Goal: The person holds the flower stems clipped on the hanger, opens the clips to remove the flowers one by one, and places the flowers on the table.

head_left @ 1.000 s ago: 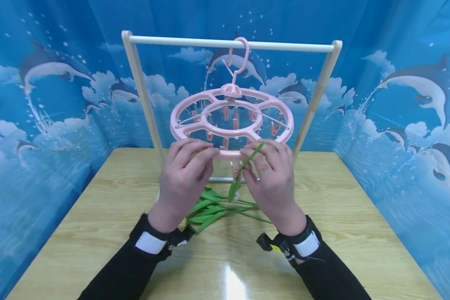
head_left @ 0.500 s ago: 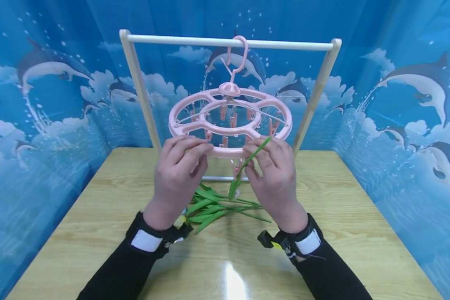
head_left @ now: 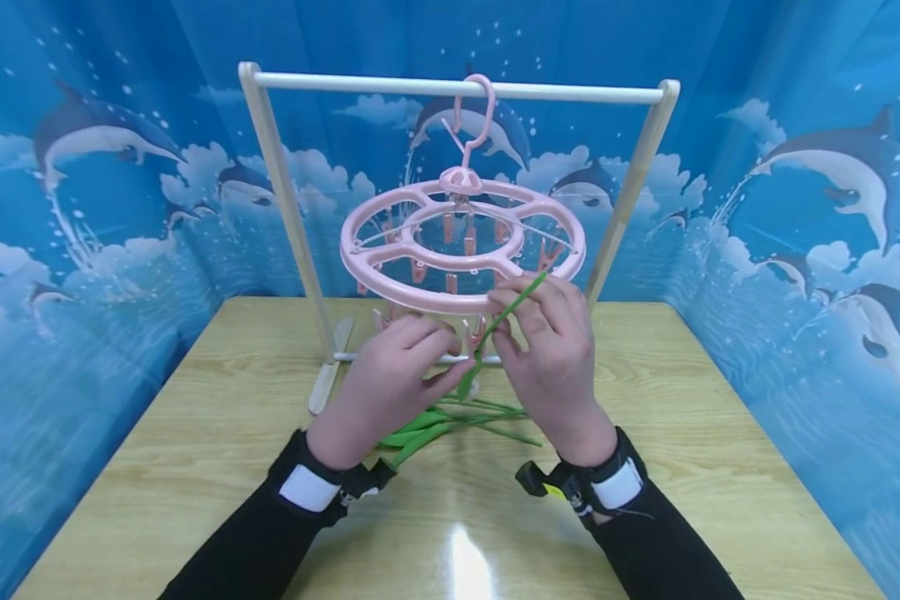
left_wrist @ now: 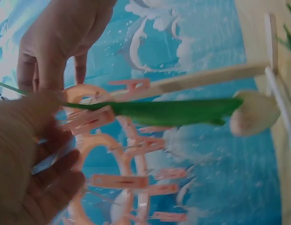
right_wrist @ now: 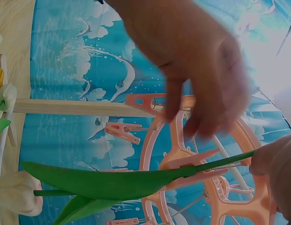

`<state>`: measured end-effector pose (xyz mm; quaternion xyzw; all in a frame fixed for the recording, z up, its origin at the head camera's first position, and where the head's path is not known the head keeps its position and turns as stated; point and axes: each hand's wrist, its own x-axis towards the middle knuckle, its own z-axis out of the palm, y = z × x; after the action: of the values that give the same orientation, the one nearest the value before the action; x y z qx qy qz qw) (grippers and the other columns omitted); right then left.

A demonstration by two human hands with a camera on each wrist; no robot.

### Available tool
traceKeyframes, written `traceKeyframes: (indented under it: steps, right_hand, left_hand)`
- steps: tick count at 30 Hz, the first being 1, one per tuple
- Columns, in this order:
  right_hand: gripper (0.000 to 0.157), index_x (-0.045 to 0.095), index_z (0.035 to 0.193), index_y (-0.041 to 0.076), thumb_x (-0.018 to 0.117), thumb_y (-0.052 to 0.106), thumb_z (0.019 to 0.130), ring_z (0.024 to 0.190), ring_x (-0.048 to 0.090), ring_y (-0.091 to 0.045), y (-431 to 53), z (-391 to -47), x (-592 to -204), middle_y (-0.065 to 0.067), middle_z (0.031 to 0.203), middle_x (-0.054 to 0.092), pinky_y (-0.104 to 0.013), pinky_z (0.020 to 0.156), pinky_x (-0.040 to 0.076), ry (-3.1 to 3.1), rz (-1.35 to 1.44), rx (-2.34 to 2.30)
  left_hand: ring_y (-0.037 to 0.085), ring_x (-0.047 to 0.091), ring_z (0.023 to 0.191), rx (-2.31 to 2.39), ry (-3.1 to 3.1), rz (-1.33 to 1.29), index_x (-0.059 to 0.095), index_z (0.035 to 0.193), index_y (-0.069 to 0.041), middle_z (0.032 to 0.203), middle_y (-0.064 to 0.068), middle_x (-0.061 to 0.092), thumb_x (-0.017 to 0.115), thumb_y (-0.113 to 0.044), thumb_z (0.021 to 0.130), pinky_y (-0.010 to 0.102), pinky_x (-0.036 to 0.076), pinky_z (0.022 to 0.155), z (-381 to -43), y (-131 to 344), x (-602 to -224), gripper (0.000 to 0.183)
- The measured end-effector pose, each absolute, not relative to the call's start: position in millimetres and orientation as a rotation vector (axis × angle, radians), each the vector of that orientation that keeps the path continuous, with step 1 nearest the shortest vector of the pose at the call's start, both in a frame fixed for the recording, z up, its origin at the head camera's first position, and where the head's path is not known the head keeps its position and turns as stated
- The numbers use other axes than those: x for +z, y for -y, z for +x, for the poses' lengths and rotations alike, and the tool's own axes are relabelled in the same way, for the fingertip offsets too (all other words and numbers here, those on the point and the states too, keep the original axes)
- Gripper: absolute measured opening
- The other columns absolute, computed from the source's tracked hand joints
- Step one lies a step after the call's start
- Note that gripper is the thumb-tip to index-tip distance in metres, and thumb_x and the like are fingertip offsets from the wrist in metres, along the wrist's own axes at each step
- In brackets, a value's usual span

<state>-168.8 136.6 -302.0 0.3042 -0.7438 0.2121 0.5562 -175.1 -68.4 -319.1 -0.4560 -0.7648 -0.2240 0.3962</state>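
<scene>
A pink round clothes-peg hanger (head_left: 412, 296) hangs from a white-topped rack, with several pink pegs (right_wrist: 122, 132) below its ring. My right hand (head_left: 551, 358) is at the hanger's front rim, its fingers bent around the stem of an artificial tulip (head_left: 504, 315). The tulip hangs head down; its pale bloom (left_wrist: 255, 112) and green leaf (right_wrist: 103, 183) show in the wrist views. A peg (right_wrist: 195, 171) lies along the stem; whether it clips it I cannot tell. My left hand (head_left: 390, 379), fingers loosely bent, is below the rim, thumb near the tulip's leaf. It appears to hold nothing.
More tulips with green leaves and stems (head_left: 420, 433) lie on the wooden table (head_left: 195, 467), partly behind the left hand. The rack (head_left: 300, 225) stands behind, its left foot (head_left: 322, 387) on the table. A blue dolphin-print curtain (head_left: 810, 275) surrounds the table.
My left hand has let go of the hanger rim and come down and inward toward the tulip's leaf. The right hand stays at the rim; the stem's upper end has tilted slightly rightward.
</scene>
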Motion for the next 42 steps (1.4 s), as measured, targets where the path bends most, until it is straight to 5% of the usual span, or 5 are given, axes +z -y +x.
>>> traceKeyframes:
  steps: [5,21,27,36,42]
  right_hand:
    - [0.024,0.072,0.109,0.005,0.072,-0.002,0.086,0.111,0.062,-0.035,-137,-168,-303,-0.013,0.112,0.071,-0.046,0.098,0.047,1.756,0.719,0.515]
    - [0.027,0.072,0.110,0.002,0.070,-0.003,0.084,0.110,0.061,-0.036,-137,-170,-301,-0.015,0.113,0.070,-0.047,0.101,0.046,1.737,0.745,0.597]
    - [0.036,0.059,0.122,-0.006,0.060,0.004,0.088,0.114,0.058,-0.037,-136,-168,-300,-0.019,0.119,0.065,-0.039,0.092,0.048,1.637,0.685,0.797]
    - [0.051,0.040,0.122,-0.015,0.057,0.010,0.080,0.121,0.045,-0.042,-132,-156,-281,-0.025,0.127,0.049,-0.054,0.113,0.037,1.344,0.584,1.071]
    - [0.046,0.058,0.125,-0.010,0.060,0.015,0.086,0.125,0.038,-0.040,-138,-151,-277,-0.022,0.135,0.048,-0.057,0.111,0.030,1.440,0.475,0.794]
  left_hand:
    - [0.012,0.067,0.100,-0.723,2.175,-1.054,0.069,0.103,-0.014,0.097,-0.006,0.070,0.089,-0.026,0.080,0.038,0.039,0.116,-188,61,-334,0.033]
    - [0.005,0.065,0.113,-1.581,2.422,-0.954,0.062,0.104,-0.024,0.110,-0.012,0.070,0.078,-0.012,0.090,0.033,0.052,0.104,-201,57,-352,0.024]
    - [0.006,0.065,0.113,-1.490,2.410,-0.993,0.061,0.101,-0.025,0.113,-0.012,0.068,0.076,-0.010,0.091,0.028,0.053,0.101,-200,58,-347,0.024]
    - [0.002,0.067,0.092,-0.875,2.374,-1.019,0.069,0.109,-0.021,0.100,-0.013,0.072,0.080,-0.016,0.086,0.021,0.056,0.083,-191,57,-339,0.025]
    - [0.007,0.066,0.099,-0.709,2.339,-0.986,0.068,0.111,-0.019,0.105,-0.009,0.071,0.081,-0.012,0.083,0.023,0.055,0.091,-186,59,-334,0.031]
